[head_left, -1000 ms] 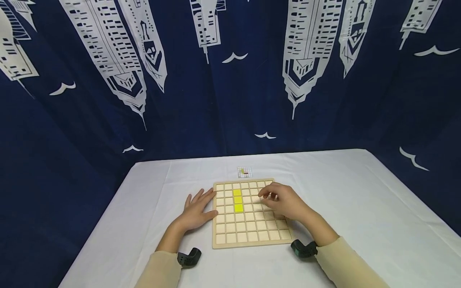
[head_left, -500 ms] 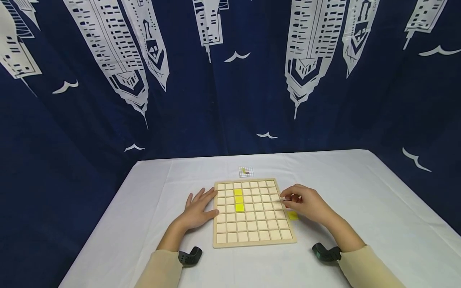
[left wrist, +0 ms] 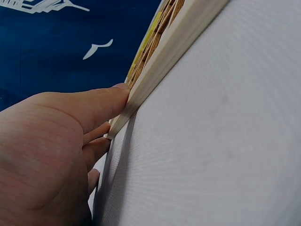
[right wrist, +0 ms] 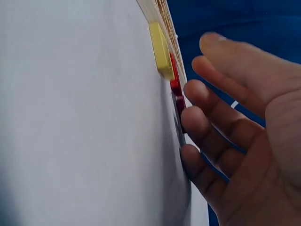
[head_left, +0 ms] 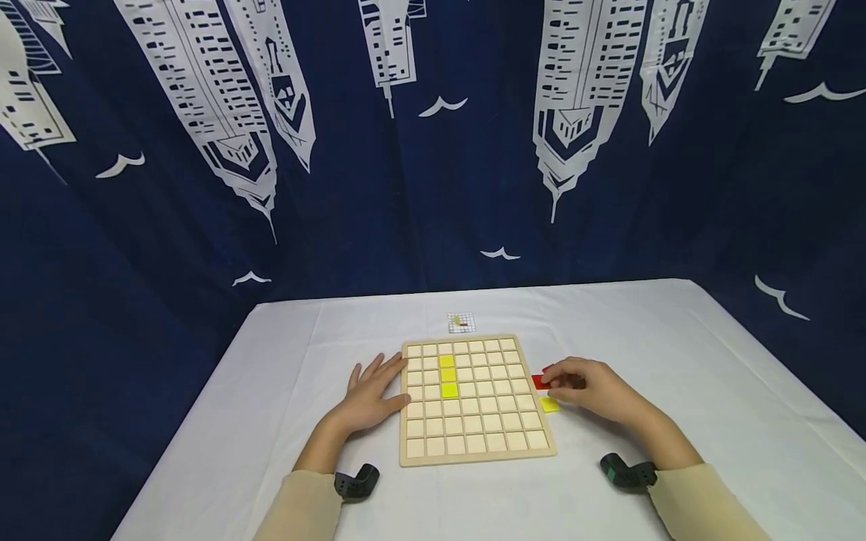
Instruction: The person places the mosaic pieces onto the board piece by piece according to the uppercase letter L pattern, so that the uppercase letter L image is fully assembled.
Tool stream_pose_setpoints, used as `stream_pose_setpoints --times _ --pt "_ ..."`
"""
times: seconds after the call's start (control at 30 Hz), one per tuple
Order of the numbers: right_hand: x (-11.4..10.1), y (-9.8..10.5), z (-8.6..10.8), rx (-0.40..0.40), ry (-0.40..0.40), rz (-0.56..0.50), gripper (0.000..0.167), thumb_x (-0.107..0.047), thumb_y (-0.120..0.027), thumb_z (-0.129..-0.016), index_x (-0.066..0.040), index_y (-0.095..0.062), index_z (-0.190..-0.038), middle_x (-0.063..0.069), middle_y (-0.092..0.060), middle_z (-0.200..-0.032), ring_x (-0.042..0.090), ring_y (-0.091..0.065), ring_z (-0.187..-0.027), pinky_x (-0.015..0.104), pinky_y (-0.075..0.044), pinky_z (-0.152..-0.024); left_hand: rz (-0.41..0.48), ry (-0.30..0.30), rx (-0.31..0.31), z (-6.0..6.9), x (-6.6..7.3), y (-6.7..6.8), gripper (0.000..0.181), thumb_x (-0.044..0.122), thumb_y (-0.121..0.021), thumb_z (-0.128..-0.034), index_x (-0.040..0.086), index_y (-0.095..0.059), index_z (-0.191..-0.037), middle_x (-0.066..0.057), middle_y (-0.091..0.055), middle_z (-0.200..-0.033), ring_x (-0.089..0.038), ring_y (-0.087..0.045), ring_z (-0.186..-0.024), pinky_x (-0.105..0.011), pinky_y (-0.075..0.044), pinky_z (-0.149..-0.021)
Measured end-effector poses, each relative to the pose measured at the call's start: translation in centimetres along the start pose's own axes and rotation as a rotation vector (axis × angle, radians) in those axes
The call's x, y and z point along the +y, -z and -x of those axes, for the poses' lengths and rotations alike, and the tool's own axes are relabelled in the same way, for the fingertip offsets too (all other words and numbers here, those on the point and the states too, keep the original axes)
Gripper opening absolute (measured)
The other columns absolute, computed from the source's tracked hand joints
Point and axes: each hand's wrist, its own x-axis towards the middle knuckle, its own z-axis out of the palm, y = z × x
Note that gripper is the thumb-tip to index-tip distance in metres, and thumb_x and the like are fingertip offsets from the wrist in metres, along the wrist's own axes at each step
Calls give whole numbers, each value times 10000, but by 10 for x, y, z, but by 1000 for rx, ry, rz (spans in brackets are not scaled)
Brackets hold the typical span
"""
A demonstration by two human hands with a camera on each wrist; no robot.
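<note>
A wooden grid board (head_left: 480,406) lies on the white table, with yellow tiles (head_left: 449,375) in a column of three cells. My left hand (head_left: 368,398) is spread flat at the board's left edge; in the left wrist view its thumb and fingertips touch the wooden side (left wrist: 155,68). Just beyond the right edge lie a red tile (head_left: 540,382) and a yellow tile (head_left: 550,404), with part of another red piece behind my fingers. Over these tiles hovers my right hand (head_left: 598,387), fingers bent loosely; in the right wrist view the thumb and fingers stand apart and hold nothing.
Behind the board's far edge is a small printed card (head_left: 461,323) with a coloured grid pattern. A dark blue curtain (head_left: 406,188) with white buildings and birds hangs behind the table (head_left: 338,338).
From above the board's right part, my right hand has moved right, off the board. Red and yellow tiles at the edge have come into view. My left hand has stayed in place.
</note>
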Motion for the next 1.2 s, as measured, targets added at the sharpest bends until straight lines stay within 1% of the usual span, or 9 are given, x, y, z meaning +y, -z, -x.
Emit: stream_pose_setpoints --times 0.1,0.2,0.33,0.43,0.67,0.93,1.2 --pt "3 3 2 -55 6 -25 220 -206 -802 -847 -161 -720 -1046 -27 -668 -931 55 -532 -770 188 -471 -659 -2 0 0 -1 1 0 688 330 -650 -939 164 -382 -1550 -30 -281 -1662 -330 -94 -1574 -616 88 -1238" --pt "6 4 4 -107 34 -41 278 -233 -827 -821 -161 -713 -1064 -18 -674 -981 84 -541 -794 182 -476 -673 -5 -1 -2 -2 1 0 687 330 -648 -941 162 -380 -1551 -30 -280 -1662 -331 -96 -1574 -615 85 -1239" --pt "6 4 5 -143 72 -44 302 -207 -835 -810 -153 -703 -1076 -6 -652 -1013 137 -540 -830 177 -472 -690 -4 0 -2 -2 1 0 686 324 -648 -940 161 -381 -1551 -30 -285 -1660 -329 -100 -1573 -611 84 -1240" --pt "6 3 5 -144 81 -25 272 -167 -825 -815 -151 -700 -1056 -7 -636 -996 135 -536 -829 174 -467 -686 0 1 0 -2 1 0 687 320 -652 -938 160 -384 -1549 -29 -289 -1658 -329 -103 -1573 -611 83 -1240" --pt "5 2 4 -115 89 14 225 -91 -795 -823 -140 -705 -1023 -22 -635 -943 108 -549 -807 176 -472 -679 0 1 4 -1 0 -1 689 315 -651 -937 159 -380 -1551 -31 -287 -1659 -329 -104 -1573 -612 78 -1241" --pt "5 0 4 -112 64 19 211 -117 -787 -836 -134 -695 -1025 -19 -630 -928 58 -543 -801 178 -481 -684 -2 -1 3 -1 1 -1 685 314 -653 -939 157 -383 -1549 -34 -289 -1658 -326 -104 -1573 -614 82 -1239" --pt "-1 1 2 -102 23 41 199 -133 -785 -837 -138 -692 -1013 -26 -622 -904 20 -521 -787 176 -472 -669 0 -6 5 -1 1 0 684 311 -658 -938 157 -387 -1547 -36 -294 -1656 -326 -106 -1573 -616 82 -1238"
